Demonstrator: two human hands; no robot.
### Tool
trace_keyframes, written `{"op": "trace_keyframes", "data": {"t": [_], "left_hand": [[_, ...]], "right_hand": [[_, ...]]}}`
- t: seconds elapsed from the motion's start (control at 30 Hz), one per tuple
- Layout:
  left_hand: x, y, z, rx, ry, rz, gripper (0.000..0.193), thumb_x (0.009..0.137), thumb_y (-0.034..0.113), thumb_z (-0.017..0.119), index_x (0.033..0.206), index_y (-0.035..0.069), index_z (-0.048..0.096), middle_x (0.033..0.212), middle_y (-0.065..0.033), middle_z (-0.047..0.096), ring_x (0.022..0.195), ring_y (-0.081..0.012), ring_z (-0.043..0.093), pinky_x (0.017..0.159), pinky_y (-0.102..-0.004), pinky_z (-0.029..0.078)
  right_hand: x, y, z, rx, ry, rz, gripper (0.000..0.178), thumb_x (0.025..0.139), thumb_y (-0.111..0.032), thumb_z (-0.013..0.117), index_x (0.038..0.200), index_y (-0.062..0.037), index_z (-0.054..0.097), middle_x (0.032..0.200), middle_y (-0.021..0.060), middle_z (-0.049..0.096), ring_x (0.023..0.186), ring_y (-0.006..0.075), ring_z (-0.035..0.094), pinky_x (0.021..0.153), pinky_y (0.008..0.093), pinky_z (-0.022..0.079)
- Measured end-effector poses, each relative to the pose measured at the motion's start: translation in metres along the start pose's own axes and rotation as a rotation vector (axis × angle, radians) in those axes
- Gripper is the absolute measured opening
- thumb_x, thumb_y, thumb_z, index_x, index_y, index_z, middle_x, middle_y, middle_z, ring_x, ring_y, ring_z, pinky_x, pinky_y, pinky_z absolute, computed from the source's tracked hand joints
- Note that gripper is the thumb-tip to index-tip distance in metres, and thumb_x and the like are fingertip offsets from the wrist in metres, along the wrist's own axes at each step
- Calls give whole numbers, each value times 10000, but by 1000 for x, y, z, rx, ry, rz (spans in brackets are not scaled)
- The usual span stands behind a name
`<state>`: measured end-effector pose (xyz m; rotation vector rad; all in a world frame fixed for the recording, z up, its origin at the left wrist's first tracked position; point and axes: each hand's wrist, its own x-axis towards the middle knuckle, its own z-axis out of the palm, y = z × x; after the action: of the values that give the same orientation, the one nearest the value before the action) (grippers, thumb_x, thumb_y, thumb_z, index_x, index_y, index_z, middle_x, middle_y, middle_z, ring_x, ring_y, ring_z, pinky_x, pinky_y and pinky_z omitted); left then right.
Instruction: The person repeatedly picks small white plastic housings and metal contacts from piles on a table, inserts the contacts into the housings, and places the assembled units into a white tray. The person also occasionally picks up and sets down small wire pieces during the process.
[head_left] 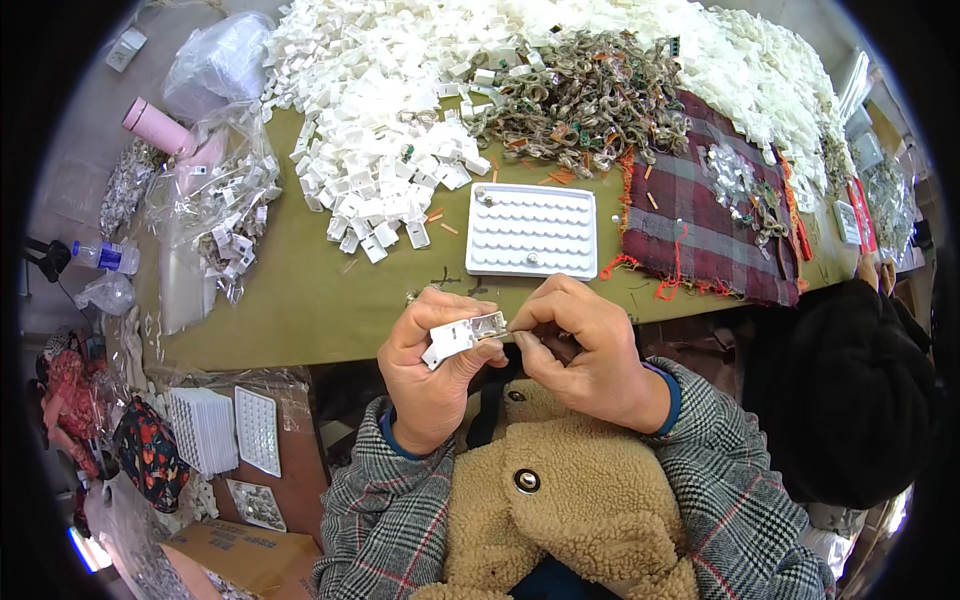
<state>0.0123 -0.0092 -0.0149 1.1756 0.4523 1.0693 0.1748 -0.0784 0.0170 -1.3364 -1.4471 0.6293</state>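
Just in front of my chest, my left hand (425, 395) is closed around a small white plastic casing (452, 341), held tilted with its open end toward the right. Small metallic parts show inside that end. My right hand (605, 350) pinches thumb and forefinger together right at the opening; what lies between the fingertips is thin and too small to name. Beyond both hands, a white tray (530, 243) with scalloped rows lies on the table, carrying a small metallic piece (488, 200) at its upper left and another (532, 258) near its front edge.
Heaped on the green-covered table (280, 325) are white casings (370, 170) and a tangled pile of wired parts (590, 100). A plaid cloth (680, 190) lies at right, plastic bags (235, 190) at left. Below left are stacked trays (202, 430). A dark-clothed person (850, 390) sits at right.
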Motion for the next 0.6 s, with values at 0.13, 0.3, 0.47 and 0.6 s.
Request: {"op": "trace_keyframes", "data": {"t": [0.13, 0.3, 0.47, 0.6], "left_hand": [[-1, 0, -4, 253, -71, 162, 227, 841, 27, 770, 984, -28, 603, 1032, -143, 644, 824, -147, 663, 697, -263, 594], [-5, -2, 0, 33, -36, 116, 212, 853, 21, 754, 1001, -19, 607, 1015, -139, 660, 787, -145, 655, 662, -265, 599], [-7, -1, -4, -406, -22, -319, 202, 963, 142, 649, 1091, -8, 605, 1062, -152, 664, 778, -135, 655, 618, -241, 599], [0, -3, -19, -782, -37, -527, 303, 1008, 224, 581, 1223, 10, 569, 1053, -104, 645, 817, -111, 613, 615, -214, 564]], "right_hand": [[-3, -1, 4, -70, 37, -45, 155, 793, 39, 697, 925, 17, 618, 804, 97, 568, 661, 173, 597, 575, 275, 483], [-4, -2, 3, 181, -75, 342, 115, 850, 11, 690, 942, 26, 622, 799, 30, 620, 656, 64, 567, 572, 232, 474], [-2, -3, 2, 597, -117, 634, 68, 902, -27, 663, 904, 32, 629, 829, 12, 648, 688, 26, 573, 580, 207, 472], [13, -1, -3, 171, -79, 249, 77, 900, -18, 645, 938, 48, 658, 869, 76, 680, 775, 143, 651, 672, 279, 513]]}}
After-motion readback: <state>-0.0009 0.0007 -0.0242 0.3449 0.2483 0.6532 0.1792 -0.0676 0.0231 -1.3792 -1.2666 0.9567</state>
